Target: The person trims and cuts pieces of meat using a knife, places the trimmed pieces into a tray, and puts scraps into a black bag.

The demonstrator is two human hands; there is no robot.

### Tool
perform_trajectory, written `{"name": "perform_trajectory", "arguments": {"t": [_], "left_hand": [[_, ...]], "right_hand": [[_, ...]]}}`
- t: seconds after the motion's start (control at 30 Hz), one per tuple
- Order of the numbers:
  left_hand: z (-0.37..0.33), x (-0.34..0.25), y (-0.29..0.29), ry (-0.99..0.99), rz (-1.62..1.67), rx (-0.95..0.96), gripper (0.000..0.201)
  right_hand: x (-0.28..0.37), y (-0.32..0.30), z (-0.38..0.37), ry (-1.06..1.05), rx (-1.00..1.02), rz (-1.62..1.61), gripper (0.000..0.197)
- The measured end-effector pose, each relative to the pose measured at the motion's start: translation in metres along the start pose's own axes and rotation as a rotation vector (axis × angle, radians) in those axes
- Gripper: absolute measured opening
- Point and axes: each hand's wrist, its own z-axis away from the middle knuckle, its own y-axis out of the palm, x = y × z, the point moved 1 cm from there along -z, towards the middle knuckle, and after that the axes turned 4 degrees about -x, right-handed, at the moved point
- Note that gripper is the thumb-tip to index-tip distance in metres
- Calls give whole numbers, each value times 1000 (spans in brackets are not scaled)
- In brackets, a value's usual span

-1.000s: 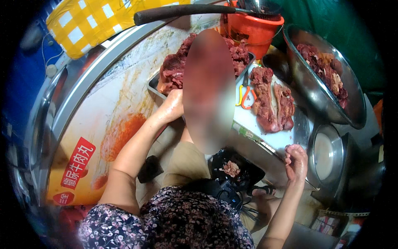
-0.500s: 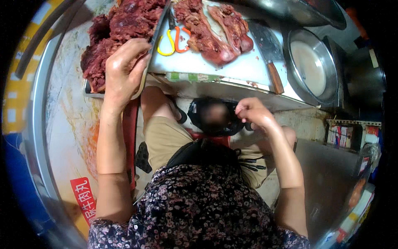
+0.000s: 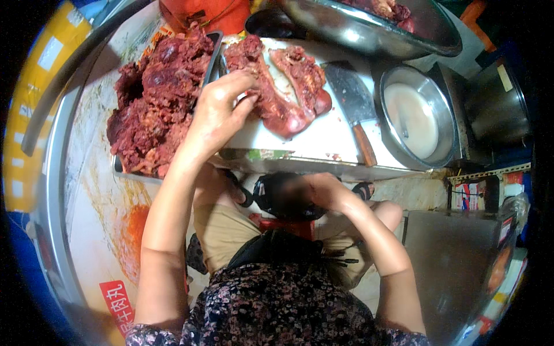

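Observation:
Over the white cutting board (image 3: 352, 138), my left hand (image 3: 222, 109) reaches to the left edge of a piece of raw meat (image 3: 283, 118). Its fingers are bent, the thumb held apart, and nothing shows between them; whether the tips touch the meat is unclear. Beside that piece lies a second one (image 3: 314, 86). Below the board's front edge, my right hand (image 3: 329, 192) is at a black plastic bag (image 3: 268, 199) between my knees, its fingers blurred and partly hidden. A metal tray (image 3: 138, 177) heaped with dark red meat (image 3: 167, 86) stands left of the board.
A cleaver (image 3: 352, 92) with a wooden handle rests on the board's right side. Farther right stands a steel bowl (image 3: 450, 138) of cloudy liquid. A large metal basin (image 3: 346, 34) holding meat and a red bucket (image 3: 213, 14) are at the back.
My left hand has moved right, from over the tray to the meat on the board. My right hand has shifted left and down onto the bag. The scissors seen before are now hidden.

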Motion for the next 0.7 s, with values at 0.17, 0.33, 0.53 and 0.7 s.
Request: {"name": "perform_trajectory", "arguments": {"t": [0.17,0.33,0.53,0.7], "left_hand": [[-47,31,45,-7,-124,-17,18],[-101,78,85,-112,-189,-1,24],[-144,115,124,30,-7,180,29],[-157,129,134,-154,31,373,23]], "right_hand": [[135,-92,-29,-29,-196,243,15],[115,-151,-124,-92,-669,230,17],[99,-143,-205,-87,-634,361,20],[93,-146,-220,37,-821,580,28]]}}
